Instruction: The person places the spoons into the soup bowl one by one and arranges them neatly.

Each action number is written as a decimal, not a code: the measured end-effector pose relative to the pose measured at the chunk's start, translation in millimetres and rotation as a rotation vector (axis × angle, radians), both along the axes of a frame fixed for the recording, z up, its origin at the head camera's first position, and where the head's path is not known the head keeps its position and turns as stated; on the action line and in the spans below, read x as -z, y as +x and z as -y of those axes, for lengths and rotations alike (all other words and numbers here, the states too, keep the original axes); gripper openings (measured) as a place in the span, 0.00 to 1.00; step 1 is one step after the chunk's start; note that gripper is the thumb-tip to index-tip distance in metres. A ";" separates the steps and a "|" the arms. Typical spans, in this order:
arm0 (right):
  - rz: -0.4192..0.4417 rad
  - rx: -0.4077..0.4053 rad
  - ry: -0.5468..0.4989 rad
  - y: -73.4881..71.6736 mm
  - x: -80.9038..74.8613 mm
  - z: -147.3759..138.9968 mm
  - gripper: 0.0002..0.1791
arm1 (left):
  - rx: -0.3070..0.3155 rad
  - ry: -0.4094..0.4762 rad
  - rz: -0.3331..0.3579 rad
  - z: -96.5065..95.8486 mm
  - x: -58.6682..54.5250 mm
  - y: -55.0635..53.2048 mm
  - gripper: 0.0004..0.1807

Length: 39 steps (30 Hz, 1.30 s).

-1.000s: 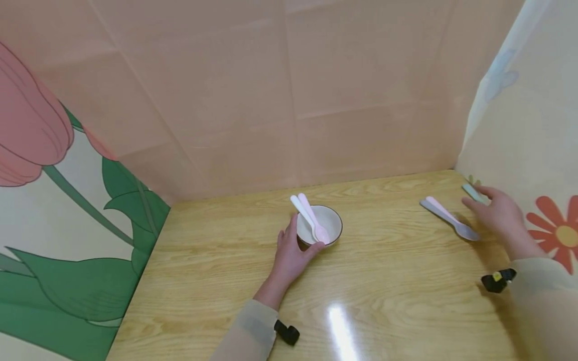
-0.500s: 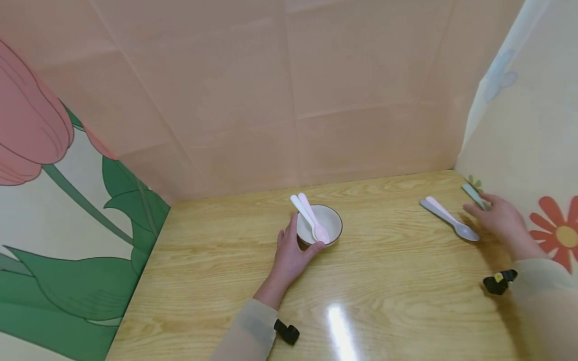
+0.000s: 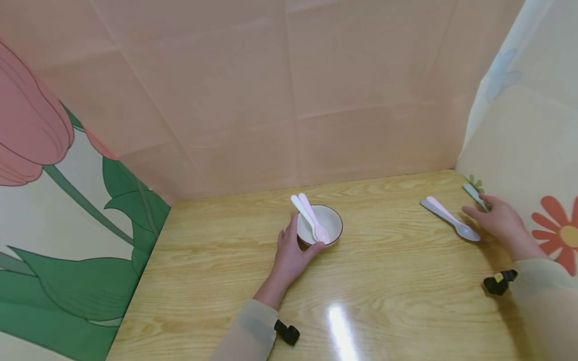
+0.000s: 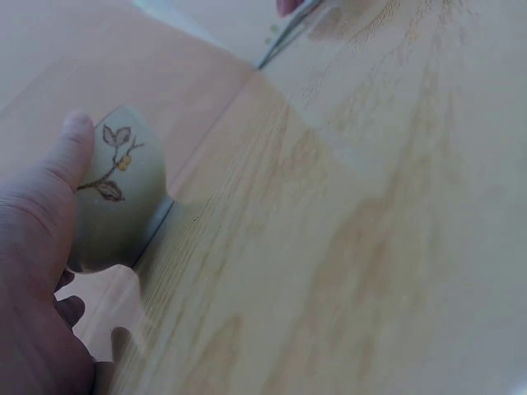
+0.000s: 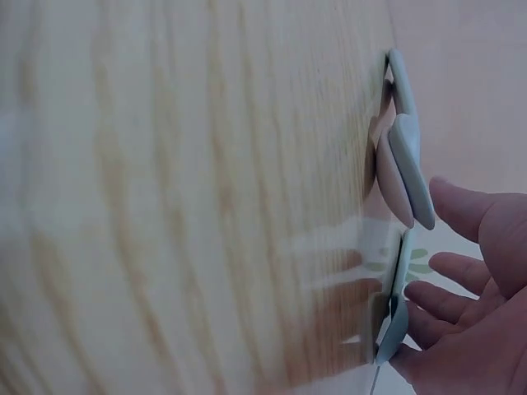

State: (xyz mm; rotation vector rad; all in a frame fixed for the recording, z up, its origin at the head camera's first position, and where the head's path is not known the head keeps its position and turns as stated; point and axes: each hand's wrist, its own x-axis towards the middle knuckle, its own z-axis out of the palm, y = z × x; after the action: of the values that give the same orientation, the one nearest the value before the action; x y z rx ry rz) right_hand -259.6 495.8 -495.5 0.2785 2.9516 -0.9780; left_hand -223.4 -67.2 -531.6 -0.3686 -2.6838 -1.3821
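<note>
In the head view my left hand (image 3: 291, 253) holds a small white bowl (image 3: 332, 220) with a dark rim, thumb and fingers on either side. A leafy sprig decorates the bowl's outside (image 4: 123, 177) in the left wrist view. A white spoon (image 3: 301, 208) and a pink spoon (image 3: 320, 232) lean in it. At the far right my right hand (image 3: 501, 218) is beside a pale green spoon (image 3: 472, 193). Its fingertips are at that spoon (image 5: 394, 329) in the right wrist view, thumb held apart. Left of this hand, a grey spoon (image 3: 466, 231) lies over a pink one (image 3: 434, 201).
The wooden table (image 3: 384, 281) meets a plain pinkish backdrop (image 3: 235, 110) at the back. A flower-printed panel (image 3: 542, 150) stands close to my right hand, and a tulip-printed panel (image 3: 67, 220) borders the left.
My right hand has drawn slightly back towards me and right, uncovering more of the green spoon. The left hand and bowl have stayed put.
</note>
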 end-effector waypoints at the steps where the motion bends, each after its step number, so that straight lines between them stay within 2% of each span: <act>1: -0.002 -0.002 0.000 0.1 0.6 -0.2 0.55 | 0.000 -0.001 -0.002 0.0 0.2 -0.1 0.65; 8: -0.012 0.002 -0.007 0.4 2.8 -2.2 0.55 | 0.000 0.001 0.002 0.0 0.1 -0.2 0.65; 24: -0.032 0.107 -0.028 -9.3 13.0 -7.2 0.50 | 0.001 -0.007 -0.005 0.5 1.9 -1.2 0.64; 31: -0.061 0.114 0.030 -12.5 14.4 -8.8 0.43 | 0.002 -0.011 -0.015 0.3 0.3 -0.2 0.64; 39: -0.100 0.083 0.089 -11.7 13.8 -10.5 0.37 | 0.008 -0.007 -0.011 0.2 -0.6 0.1 0.64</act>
State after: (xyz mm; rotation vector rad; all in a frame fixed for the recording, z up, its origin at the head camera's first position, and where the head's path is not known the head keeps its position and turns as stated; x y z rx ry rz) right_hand -271.3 506.3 -509.3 0.3684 3.1025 -0.8953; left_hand -223.3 -67.4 -531.0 -0.3870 -2.6819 -1.3698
